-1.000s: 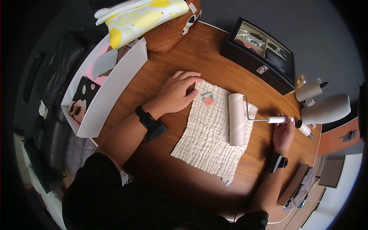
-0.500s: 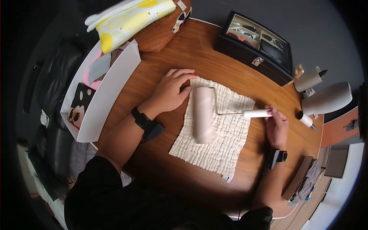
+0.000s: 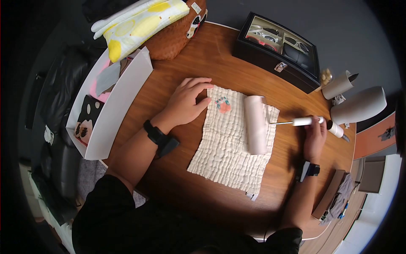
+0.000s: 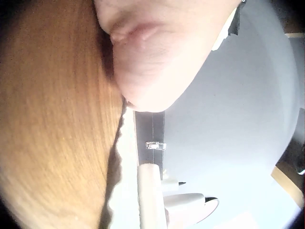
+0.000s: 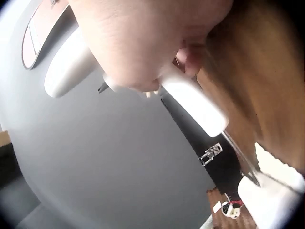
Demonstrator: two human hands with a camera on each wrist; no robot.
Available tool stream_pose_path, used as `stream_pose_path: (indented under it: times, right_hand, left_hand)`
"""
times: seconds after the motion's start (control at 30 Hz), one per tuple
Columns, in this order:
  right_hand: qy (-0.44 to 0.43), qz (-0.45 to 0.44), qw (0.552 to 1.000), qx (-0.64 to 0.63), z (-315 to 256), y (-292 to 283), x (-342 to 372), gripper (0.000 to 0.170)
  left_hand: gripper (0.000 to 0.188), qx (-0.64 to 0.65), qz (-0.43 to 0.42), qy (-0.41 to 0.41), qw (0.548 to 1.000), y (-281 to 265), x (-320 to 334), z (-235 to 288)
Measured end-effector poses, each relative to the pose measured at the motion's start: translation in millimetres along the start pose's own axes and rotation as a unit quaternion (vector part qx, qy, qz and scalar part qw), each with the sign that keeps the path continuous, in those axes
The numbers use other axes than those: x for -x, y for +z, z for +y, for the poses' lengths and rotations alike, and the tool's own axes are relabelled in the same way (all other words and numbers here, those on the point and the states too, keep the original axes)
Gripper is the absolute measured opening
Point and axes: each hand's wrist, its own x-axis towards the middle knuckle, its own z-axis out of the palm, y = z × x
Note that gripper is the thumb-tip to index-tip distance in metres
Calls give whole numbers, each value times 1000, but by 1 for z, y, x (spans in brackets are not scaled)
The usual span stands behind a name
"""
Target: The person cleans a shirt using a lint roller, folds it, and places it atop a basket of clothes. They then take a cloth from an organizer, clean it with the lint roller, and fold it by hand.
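A cream, crinkled gauze cloth (image 3: 228,144) with a small coral and teal print lies flat on the wooden table. My left hand (image 3: 188,99) rests at its far left corner, with fingertips and thumb on the edge. In my right hand (image 3: 315,137) is the white handle of a lint roller (image 3: 256,125), gripped between thumb and fingers. The roll stands across the right part of the cloth and looks slightly blurred. In the right wrist view, the handle (image 5: 195,105) comes out of the curled fingers, and a thin metal rod leads to the roll.
A black glasses case (image 3: 279,55) with a glass lid stands at the back. Right of it are a grey vase (image 3: 359,106) and a pen cup (image 3: 337,88). A white box (image 3: 118,112) of folded cloths stands left, near a brown plush (image 3: 173,42) under a yellow-white cloth.
The lint roller went left across the cloth to near my left hand, then back right, uncovering the print again. My left hand has stayed at the cloth's corner.
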Motion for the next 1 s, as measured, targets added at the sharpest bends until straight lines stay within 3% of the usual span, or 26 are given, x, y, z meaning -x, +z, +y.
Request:
stream_pose_path:
  times: [0.1,0.2,0.3,0.37,0.43,0.47,0.6,0.63,0.7,0.73,0.77,0.83,0.9,0.97,1.0]
  right_hand:
    - [32,-109,984,140,-4,15,16,14]
    - [61,-235,953,179,-6,31,27,14]
    - [51,-229,962,137,-12,44,35,14]
    - [41,-209,970,117,-2,32,25,10]
    - [85,-103,989,-70,10,6,5,9]
    - [60,-65,993,-81,4,2,1,13]
    - [-36,89,995,-5,6,-38,-21,17]
    - [-36,89,995,-4,3,-36,-18,17]
    - [-50,73,989,122,-1,-30,-10,16]
    - [-135,62,967,205,13,-31,-13,15]
    - [-92,40,970,222,1,-15,-3,13]
    - [-302,-4,848,435,-11,13,8,12]
    - [-290,-94,852,426,-20,29,16,10]
    - [-186,-129,830,510,-23,39,28,10]
    - [-247,-136,813,509,-17,38,27,11]
  left_hand:
    - [36,-1,-3,-8,1000,2,-1,0]
    - [38,1,-8,-12,1000,3,-2,-2]
    - [40,2,-10,-14,1000,1,-3,2]
    - [40,2,-9,-10,1000,2,-2,3]
    - [39,1,-4,-7,1000,2,-2,4]
    - [39,1,-6,-8,1000,1,-2,5]
    - [40,1,-1,-6,1000,1,-2,3]
    - [40,2,-1,-6,1000,2,-2,2]
    - [42,2,7,0,1000,3,-2,1]
    - [42,3,7,1,1000,3,-2,1]
    - [43,3,7,3,1000,3,-2,2]
    - [44,3,5,6,1000,2,-3,2]
    - [46,12,11,1,1000,2,-2,2]
    - [47,12,9,0,1000,2,-2,3]
    - [47,11,6,-3,1000,1,-2,3]
